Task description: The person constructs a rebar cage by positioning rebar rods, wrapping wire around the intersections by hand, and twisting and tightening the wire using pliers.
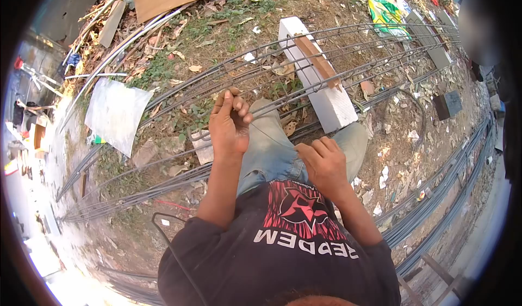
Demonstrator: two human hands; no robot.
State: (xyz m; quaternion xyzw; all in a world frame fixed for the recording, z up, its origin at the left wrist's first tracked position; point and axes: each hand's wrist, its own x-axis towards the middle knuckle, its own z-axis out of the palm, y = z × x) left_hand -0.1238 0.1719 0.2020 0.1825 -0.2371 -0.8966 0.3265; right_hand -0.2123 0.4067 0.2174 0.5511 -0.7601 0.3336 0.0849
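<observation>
Several long steel bars (370, 60) run across the view, tied with cross pieces into a long cage. My left hand (229, 122) is raised at the near side of the bars, thumb and index finger pinched together at the tip. A thin dark wire (272, 136) stretches between my two hands. My right hand (322, 162) is closed on the wire's other end, lower and to the right, above my lap. Under the bars stands a long white block (315, 77), with a brown brick-like piece (317, 61) on top.
More bars lie in bundles (451, 183) at the right. A white sheet (118, 113) lies at the left, a green and yellow bag (387, 18) at the upper right. A grey block (448, 105) sits on the littered ground. A bent rod (179, 251) crosses near my left sleeve.
</observation>
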